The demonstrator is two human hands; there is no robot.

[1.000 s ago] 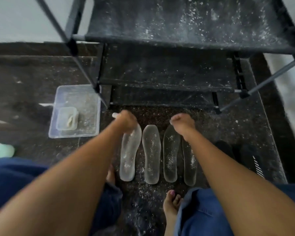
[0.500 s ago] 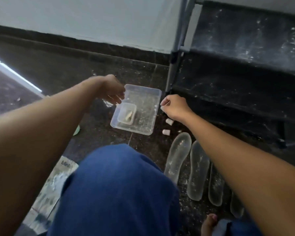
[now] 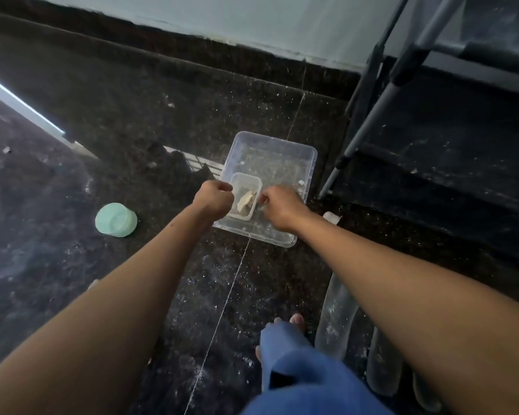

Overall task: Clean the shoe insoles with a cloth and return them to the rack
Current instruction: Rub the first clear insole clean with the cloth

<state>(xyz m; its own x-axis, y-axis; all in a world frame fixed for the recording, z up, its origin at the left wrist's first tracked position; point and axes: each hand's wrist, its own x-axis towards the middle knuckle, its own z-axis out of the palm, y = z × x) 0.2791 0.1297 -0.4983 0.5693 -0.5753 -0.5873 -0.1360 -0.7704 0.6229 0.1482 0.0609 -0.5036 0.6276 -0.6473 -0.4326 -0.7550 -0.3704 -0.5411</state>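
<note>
Head view: both hands [image 3: 213,197] [image 3: 279,206] flank the small tub's rim [image 3: 259,182].

Home floor — shoe rack [image 3: 450,121], skirting

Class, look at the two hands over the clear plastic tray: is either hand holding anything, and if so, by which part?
It cannot be told. Both the left hand and right hand are curled beside the small tub; no held object shows.

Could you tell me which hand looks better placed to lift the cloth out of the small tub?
Probably the right hand: its fingers point at the cloth over the small tub, close to its open side. The left hand sits curled at the tub's outer edge.
</note>
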